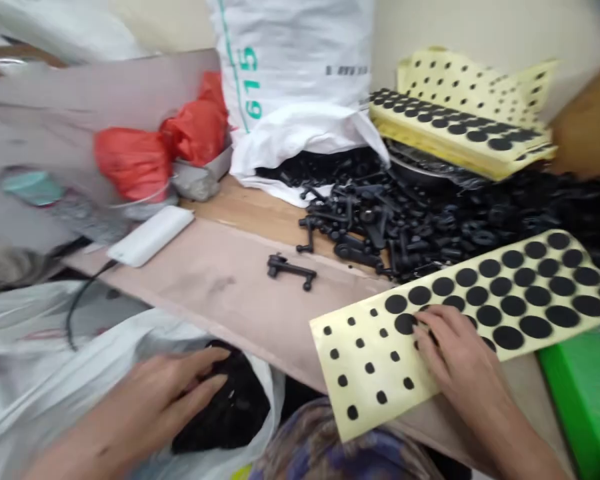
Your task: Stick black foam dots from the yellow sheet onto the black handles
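My right hand [460, 360] is over a yellow sheet of black round stickers [370, 387], its thumb and fingertips closed at the edge of a black round sticker [405, 325]. Small black dots mark the sheet's left end; full discs fill its right side. My left hand [175, 387] hovers at the mouth of a white plastic bag [145, 333] with dark pieces in it; its thumb and index finger are apart and I see nothing between them. One black plastic arm-shaped part [293, 270] lies alone on the pinkish work surface [230, 280].
A pile of black plastic parts [380, 213] spills from a white sack [300, 67]. More sticker sheets [460, 140] are stacked behind it. A green box [585, 393] stands at right. Red bags [135, 160], a white power bank-like block [151, 237] and a bottle [35, 187] are at left.
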Motion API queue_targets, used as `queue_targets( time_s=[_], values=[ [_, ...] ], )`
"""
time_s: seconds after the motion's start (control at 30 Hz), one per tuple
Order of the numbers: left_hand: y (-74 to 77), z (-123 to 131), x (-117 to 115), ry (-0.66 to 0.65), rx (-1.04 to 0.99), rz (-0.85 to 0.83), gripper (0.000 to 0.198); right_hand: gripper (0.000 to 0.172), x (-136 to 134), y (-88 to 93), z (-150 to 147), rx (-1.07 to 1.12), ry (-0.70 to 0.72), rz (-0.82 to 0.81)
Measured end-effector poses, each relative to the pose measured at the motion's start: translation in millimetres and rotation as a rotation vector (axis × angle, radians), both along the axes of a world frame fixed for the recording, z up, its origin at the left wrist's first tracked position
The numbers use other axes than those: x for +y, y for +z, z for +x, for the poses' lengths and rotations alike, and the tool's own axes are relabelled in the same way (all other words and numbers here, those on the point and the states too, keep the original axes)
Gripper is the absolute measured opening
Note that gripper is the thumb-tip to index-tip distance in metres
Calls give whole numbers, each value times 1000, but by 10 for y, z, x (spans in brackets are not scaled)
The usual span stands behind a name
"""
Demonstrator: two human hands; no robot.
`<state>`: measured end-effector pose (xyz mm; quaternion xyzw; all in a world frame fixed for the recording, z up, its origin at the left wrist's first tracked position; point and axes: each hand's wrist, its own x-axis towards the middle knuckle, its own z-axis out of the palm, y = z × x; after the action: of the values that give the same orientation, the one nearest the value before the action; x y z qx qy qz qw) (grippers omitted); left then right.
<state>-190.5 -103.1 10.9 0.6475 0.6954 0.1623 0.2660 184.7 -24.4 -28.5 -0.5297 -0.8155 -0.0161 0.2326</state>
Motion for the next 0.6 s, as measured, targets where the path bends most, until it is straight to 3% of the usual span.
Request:
queue_targets(
  time_s=[0.1,0.2,0.37,0.47,0.6],
  values=[
    [169,158,95,-202,134,-32,27,25,83,-146,53,-206,14,63],
    [165,585,239,-338,46,157,29,23,54,-186,11,-244,33,86],
    [-135,1385,453,-681,56,330,27,17,-68,-144,-130,-184,7,37],
    [-318,1720,599,-736,156,362,24,16,-119,-130,-184,-111,-23,-7],
    [-438,1909,722,-724,258,401,21,18,-147,-79,-163,-18,11,-76]
  ],
)
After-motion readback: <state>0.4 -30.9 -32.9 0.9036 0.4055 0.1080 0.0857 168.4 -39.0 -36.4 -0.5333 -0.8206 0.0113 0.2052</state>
